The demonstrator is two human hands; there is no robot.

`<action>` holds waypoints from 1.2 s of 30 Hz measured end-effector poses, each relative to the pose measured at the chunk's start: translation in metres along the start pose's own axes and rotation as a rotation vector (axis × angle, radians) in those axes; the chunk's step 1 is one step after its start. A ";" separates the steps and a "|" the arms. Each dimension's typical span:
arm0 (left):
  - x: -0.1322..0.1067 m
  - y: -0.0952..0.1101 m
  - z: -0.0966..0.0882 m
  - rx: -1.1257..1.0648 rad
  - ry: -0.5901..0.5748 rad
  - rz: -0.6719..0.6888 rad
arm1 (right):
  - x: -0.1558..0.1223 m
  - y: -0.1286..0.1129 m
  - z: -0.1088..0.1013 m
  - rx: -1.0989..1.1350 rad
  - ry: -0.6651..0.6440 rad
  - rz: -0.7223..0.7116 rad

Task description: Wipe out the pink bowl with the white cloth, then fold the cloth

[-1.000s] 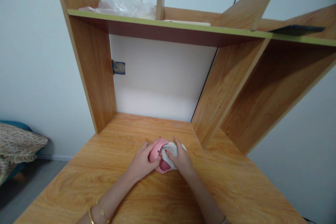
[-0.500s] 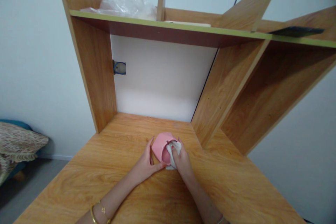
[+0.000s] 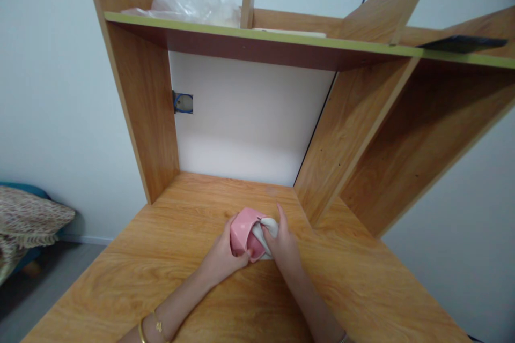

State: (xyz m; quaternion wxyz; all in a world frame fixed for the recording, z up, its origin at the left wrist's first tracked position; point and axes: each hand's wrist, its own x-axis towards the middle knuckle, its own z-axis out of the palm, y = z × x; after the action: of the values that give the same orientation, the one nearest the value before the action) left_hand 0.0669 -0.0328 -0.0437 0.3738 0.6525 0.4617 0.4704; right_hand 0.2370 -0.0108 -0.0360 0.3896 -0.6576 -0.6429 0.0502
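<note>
A pink faceted pot [image 3: 242,226] is tipped on the wooden desk, its opening turned toward me and to the right. My left hand [image 3: 226,252] wraps round its left side, with the thumb on the lower rim. A white cloth or tissue [image 3: 271,226] is tucked partly inside the opening. My right hand [image 3: 282,244] pinches the cloth at the right rim, thumb inward and one finger raised. The cloth's lower edge shows below the pot. How far it reaches inside is hidden.
The wooden desktop [image 3: 161,246] runs under both forearms. Behind stand a green-edged shelf [image 3: 289,40] and a slanting divider panel [image 3: 350,134]. A clear plastic bag [image 3: 197,8] and a dark flat object [image 3: 462,43] lie on the shelf. A wall box [image 3: 183,103] shows at back left.
My left hand has closed more firmly round the pot, which has tilted and shifted slightly left. My right hand has moved a little to the right, one finger lifting off the rim.
</note>
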 end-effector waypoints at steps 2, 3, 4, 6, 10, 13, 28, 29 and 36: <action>0.000 0.003 0.000 0.029 -0.002 0.021 | 0.000 -0.001 -0.005 -0.037 0.013 -0.030; -0.001 0.004 -0.001 0.036 -0.016 0.025 | 0.000 -0.001 -0.006 -0.038 0.021 -0.046; -0.001 0.006 -0.002 0.044 -0.031 0.024 | 0.000 0.000 -0.006 -0.029 0.027 -0.061; -0.001 0.009 -0.004 0.065 -0.058 0.009 | 0.000 0.001 -0.005 0.003 0.027 -0.076; -0.003 0.011 -0.009 0.118 -0.068 -0.024 | 0.000 0.003 0.000 0.043 -0.055 -0.040; -0.003 0.011 -0.011 0.128 -0.073 -0.031 | 0.000 0.006 0.002 0.068 -0.119 -0.014; 0.000 -0.002 0.005 -0.239 -0.112 0.043 | -0.003 0.006 0.012 0.287 -0.023 0.056; 0.000 -0.003 0.005 -0.248 -0.116 0.032 | -0.003 0.006 0.014 0.300 -0.020 0.046; 0.001 -0.010 0.004 -0.211 -0.089 -0.057 | -0.003 0.002 0.013 0.187 -0.072 0.086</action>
State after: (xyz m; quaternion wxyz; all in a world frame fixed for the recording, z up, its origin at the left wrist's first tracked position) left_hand 0.0680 -0.0291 -0.0535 0.4737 0.6166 0.4108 0.4760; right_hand 0.2309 -0.0074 -0.0478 0.4233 -0.6430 -0.6203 0.1501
